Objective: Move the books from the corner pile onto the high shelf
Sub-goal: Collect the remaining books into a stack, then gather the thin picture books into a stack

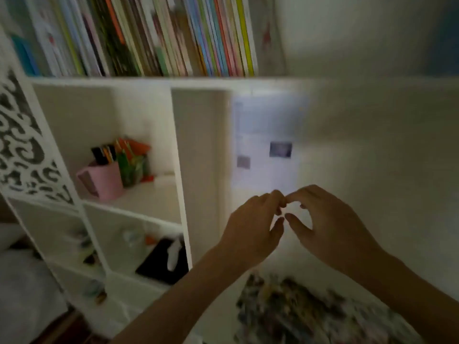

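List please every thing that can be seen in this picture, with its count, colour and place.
books: many, mixed colours, standing in a row on the high shelf
shelf unit: one, white, left half of the view
cut-out panel: one, white, left edge of the unit
cup: one, pink, middle compartment, with pens in it
packet: one, orange and green, right beside the cup
flat object: one, black, lower compartment, too blurred to name
paper sheet: one, white with small pictures, on the wall
patterned item: one, dark multicolour, bottom right, blurred
left hand: one, fingers curled, grip on nothing
right hand: one, fingers curled, fingertips meeting the left
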A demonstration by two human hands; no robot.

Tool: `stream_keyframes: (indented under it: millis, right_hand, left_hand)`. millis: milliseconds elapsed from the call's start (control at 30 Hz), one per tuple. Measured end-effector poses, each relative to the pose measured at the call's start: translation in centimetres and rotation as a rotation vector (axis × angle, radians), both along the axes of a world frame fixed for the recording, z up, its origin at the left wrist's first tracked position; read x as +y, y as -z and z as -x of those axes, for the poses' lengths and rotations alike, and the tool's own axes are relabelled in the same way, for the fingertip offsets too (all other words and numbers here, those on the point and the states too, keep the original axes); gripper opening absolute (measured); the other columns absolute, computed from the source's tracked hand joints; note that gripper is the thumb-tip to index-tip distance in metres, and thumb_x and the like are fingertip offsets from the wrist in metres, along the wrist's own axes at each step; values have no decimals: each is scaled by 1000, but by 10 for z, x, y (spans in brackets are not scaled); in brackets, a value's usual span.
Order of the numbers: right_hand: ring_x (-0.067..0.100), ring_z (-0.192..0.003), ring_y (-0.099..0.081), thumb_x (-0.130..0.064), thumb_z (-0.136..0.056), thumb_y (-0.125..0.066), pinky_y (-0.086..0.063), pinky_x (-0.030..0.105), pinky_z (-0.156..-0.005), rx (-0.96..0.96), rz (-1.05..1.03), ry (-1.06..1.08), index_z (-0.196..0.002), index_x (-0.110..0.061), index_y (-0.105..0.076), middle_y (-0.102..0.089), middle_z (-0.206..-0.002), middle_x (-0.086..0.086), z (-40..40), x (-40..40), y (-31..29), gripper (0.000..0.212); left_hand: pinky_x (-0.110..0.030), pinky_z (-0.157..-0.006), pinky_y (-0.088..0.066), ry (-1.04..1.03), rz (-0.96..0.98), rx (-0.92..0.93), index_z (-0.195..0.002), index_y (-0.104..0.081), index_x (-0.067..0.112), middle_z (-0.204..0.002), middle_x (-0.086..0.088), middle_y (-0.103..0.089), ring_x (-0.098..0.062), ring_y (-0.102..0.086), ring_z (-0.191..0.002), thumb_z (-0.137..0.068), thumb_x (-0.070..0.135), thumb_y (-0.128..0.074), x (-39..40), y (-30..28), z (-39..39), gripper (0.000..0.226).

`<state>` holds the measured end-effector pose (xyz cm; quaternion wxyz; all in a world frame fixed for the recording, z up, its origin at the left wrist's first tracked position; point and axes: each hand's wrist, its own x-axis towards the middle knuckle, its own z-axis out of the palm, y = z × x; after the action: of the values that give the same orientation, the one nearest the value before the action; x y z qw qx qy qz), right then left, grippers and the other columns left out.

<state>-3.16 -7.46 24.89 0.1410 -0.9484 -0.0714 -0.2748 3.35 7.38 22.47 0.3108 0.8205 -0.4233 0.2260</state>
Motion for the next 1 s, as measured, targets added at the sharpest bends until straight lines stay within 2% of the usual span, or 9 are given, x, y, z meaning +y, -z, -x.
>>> stream_keyframes:
  millis: [167, 267, 333, 400, 533, 700, 867, 933, 1000]
  right_hand:
    - [26, -115, -56, -40, -92, -55, -45, 35, -96, 598, -248, 304, -126, -16, -57, -54, -127, 5, 35, -62, 186, 42]
    - [20, -115, -57, -66, -91, -37, -45, 33, -99, 866, -338, 425, -139, -22, -44, -52, -136, 2, 64, -84, 273, 65]
    - [17, -115, -56, -50, -96, -45, -45, 23, -88, 981, -388, 469, -145, -30, -31, -47, -140, 2, 81, -90, 306, 54]
    - [17, -118, -53, -40, -99, -46, -44, 20, -86, 1064, -403, 555, -148, -35, -20, -43, -141, 1, 91, -96, 327, 56]
    - [16, -117, -52, -34, -98, -50, -47, 24, -92, 1105, -415, 699, -148, -32, -22, -41, -140, 0, 96, -109, 358, 57]
    - [22, -133, -41, -56, -86, -59, -44, 38, -103, 996, -494, 803, -145, -37, -27, -29, -152, 0, 80, -116, 380, 70]
    - [29, -149, -3, -62, -87, -53, -21, 57, -116, 1097, -476, 842, -152, -40, 3, 6, -162, 2, 79, -105, 395, 89]
    - [30, -149, 6, -70, -81, -54, -16, 59, -115, 1140, -401, 855, -151, -38, 9, 16, -161, 1, 79, -100, 398, 99]
    - [31, -149, 9, -74, -78, -53, -16, 60, -115, 1167, -344, 873, -152, -36, 10, 18, -161, 2, 79, -96, 401, 104]
  left_hand:
    - [-29, -94, -43, -20, -318, 635, -129, -49, 17, -127, -5, -51, -23, -50, -118, -90, 23, -58, -16, 199, 2, 40]
    - [-30, -109, -28, -74, -529, 935, -148, -25, 16, -147, -12, -31, -29, -28, -139, -90, 28, -60, -22, 271, -2, 69]
    - [-40, -119, -14, -136, -680, 1069, -152, -5, 15, -157, -13, -11, -33, -10, -146, -88, 40, -62, -25, 305, -16, 89]
    - [-43, -119, -14, -201, -752, 1087, -152, 1, 12, -158, -17, -4, -36, -7, -146, -86, 47, -63, -34, 331, -37, 97]
    - [-46, -113, -26, -376, -560, 1135, -150, -18, 17, -153, -18, -15, -38, -21, -139, -77, 44, -73, -63, 361, -76, 95]
    - [-58, -112, -20, -549, -431, 1167, -150, -11, 21, -153, -24, -11, -44, -11, -141, -68, 54, -78, -98, 381, -120, 111]
    - [-61, -111, -16, -642, -468, 1147, -148, -12, 10, -152, -29, -4, -47, -7, -141, -61, 56, -83, -115, 393, -133, 121]
    - [-62, -109, -25, -667, -440, 1188, -146, -15, 7, -150, -29, -12, -48, -18, -137, -58, 56, -84, -112, 399, -141, 121]
    - [-55, -99, -41, -678, -434, 1184, -134, -29, 1, -137, -26, -33, -43, -39, -123, -60, 54, -84, -110, 400, -143, 106]
